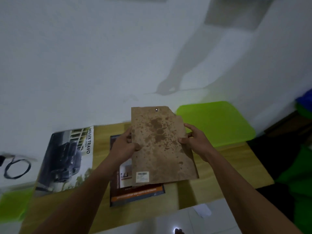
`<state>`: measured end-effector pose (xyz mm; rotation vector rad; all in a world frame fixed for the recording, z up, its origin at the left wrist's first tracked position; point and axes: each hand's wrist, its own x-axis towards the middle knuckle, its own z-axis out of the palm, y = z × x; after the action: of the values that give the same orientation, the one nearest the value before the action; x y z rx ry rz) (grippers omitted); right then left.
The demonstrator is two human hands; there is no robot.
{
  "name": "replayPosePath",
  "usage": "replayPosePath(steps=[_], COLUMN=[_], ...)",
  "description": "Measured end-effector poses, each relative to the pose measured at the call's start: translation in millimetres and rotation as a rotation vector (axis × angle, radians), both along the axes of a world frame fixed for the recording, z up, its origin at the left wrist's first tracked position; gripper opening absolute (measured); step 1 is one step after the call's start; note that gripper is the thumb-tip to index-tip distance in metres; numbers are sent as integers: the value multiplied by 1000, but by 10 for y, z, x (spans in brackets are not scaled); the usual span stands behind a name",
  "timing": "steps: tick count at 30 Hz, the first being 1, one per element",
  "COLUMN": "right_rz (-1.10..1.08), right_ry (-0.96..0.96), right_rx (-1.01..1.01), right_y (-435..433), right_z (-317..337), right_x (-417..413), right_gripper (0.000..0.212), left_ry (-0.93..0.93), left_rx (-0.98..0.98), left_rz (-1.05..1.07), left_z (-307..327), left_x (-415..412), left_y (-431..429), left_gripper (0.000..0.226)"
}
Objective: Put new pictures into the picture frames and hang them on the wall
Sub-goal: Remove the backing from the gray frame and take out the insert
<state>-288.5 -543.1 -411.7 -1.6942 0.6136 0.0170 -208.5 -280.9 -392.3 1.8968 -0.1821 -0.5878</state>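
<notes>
I hold a stained brown backing board [160,149] upright over the wooden table [228,166], its top reaching up against the white wall. A small metal stud sits near its top edge and a barcode sticker near its bottom left. My left hand [124,146] grips its left edge, my right hand [194,141] its right edge. Below the board lies a dark picture frame with an orange-striped print [136,193], partly hidden. A car poster reading "HILUX TRAVO" [67,161] lies flat to the left.
A green plastic stool [216,122] stands behind the table at right. A black cable loop [16,168] lies at far left. Green and blue items [302,107] crowd the right edge. White floor tiles [194,218] show below the table.
</notes>
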Motion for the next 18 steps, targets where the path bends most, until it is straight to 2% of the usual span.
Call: replayPosePath(steps=[6,13,18], right_rz=[-77,-17,6], right_ry=[72,162,224], right_rx=[-123,-255,-297], right_y=[-971,-1926,-2260], right_z=[-69,-369,-599], right_x=[-96,94,284], right_gripper=[56,70,70], left_ry=[15,40,23], left_rx=[53,84,149], left_rz=[-38,7,31], left_z=[-181,-580,-733], left_x=[-17,69,169], left_y=[-999,-1964,-2365], left_gripper=[83,87,84])
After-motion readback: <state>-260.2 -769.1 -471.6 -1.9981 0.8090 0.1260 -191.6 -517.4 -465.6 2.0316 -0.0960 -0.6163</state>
